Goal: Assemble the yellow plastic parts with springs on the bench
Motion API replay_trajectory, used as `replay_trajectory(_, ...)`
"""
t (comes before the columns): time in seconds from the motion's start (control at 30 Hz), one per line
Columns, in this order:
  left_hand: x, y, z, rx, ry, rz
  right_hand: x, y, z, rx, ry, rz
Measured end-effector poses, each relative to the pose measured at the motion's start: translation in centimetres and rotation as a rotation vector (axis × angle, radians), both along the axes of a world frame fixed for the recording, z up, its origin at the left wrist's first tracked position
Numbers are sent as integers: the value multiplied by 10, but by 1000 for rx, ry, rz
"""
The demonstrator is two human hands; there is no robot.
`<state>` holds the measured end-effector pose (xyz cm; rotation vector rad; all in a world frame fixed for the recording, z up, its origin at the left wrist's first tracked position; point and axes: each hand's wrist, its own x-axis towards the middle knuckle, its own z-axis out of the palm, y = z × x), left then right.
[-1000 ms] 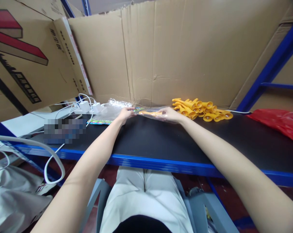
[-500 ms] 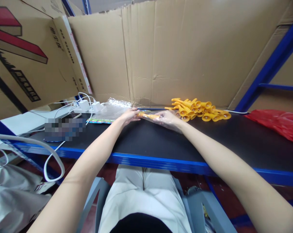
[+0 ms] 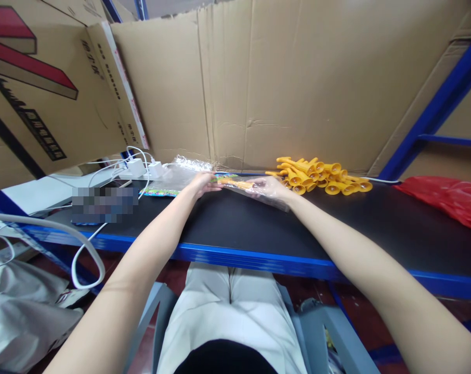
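A clear plastic bag (image 3: 272,201) with a yellow-orange horn-shaped piece (image 3: 238,183) in it stretches between my two hands just above the black tabletop. My left hand (image 3: 203,184) is closed on the bag's left end, at the tip of the piece. Closed around the right part of the bag is my right hand (image 3: 270,188), and the clear film hangs down below its fingers. Beside my right hand lies a pile of yellow-orange horn-shaped pieces (image 3: 313,174), flared ends facing me. Left of my left hand is a stack of clear plastic bags (image 3: 177,174).
A colourful printed packet (image 3: 161,192) lies under the clear bags. White chargers and cables (image 3: 138,167) sit at the left, near a blurred-out item (image 3: 105,204). A red plastic bag (image 3: 446,197) lies at the right. Cardboard (image 3: 298,83) walls the back, with a blue post (image 3: 426,109).
My left hand has shifted slightly left, away from my right hand. The bagged piece stays held between them. The pile has not changed.
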<state>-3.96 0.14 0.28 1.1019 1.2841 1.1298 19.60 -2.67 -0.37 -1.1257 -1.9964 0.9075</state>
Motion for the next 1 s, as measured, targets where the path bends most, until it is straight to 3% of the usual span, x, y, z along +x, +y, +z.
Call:
replay_trajectory(0.23, 4, 0, -3, -106, -28, -190, -2, -5, 0, 20, -20, -77)
replay_trajectory(0.37, 0, -2, -2, -95, -20, -224, 2, 0, -1, 5, 4, -17)
replay_trajectory(0.5, -2, -4, 2, -87, -1, -229, 6, 4, -1, 125, -46, 28)
replay_trajectory(0.7, -2, -2, 6, -56, -24, -62, 3, 8, 1, 82, 109, 20)
replay_trajectory(0.8, -5, 0, 8, -46, -62, 61, 7, 15, 3, 105, 148, -134)
replay_trajectory(0.9, -11, 1, 9, -42, -75, 178, 23, 23, 4, 281, 77, -374)
replay_trajectory(1.0, -17, 3, 7, -32, -58, 268, 48, 28, 1, 601, -85, -530)
